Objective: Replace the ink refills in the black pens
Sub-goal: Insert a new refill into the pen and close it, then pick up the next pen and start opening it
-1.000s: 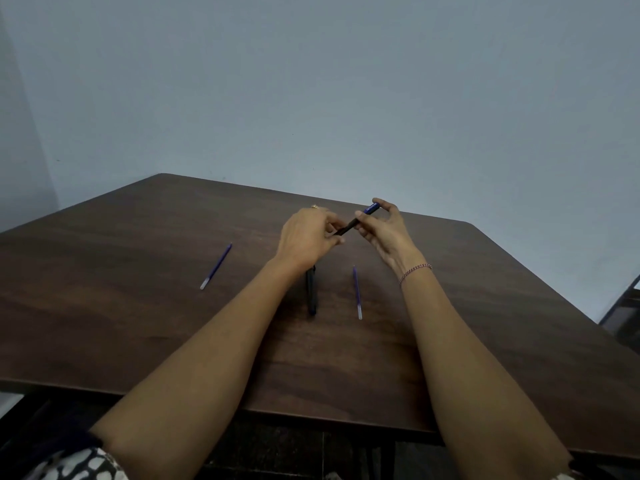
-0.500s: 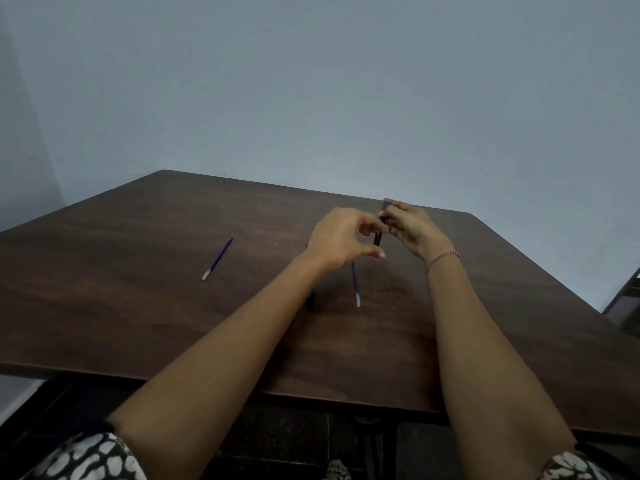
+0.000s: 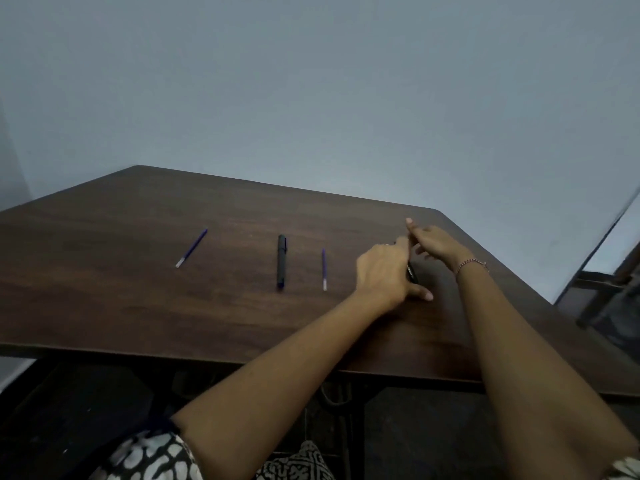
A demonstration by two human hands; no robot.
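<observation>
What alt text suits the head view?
A person's left hand and right hand meet around a black pen at the right of a dark table, grip blurred. A second black pen and two blue refills lie to their left.

Table: dark wood grain, smooth w/ slight sheen. Black pen: matt plastic. Wall: smooth matt paint. Sleeve: printed cloth.

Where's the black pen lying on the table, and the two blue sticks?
black pen (image 3: 281, 263), head view, middle of barrel
left blue refill (image 3: 192, 248), head view, middle of shaft
right blue refill (image 3: 324, 268), head view, middle of shaft
</observation>
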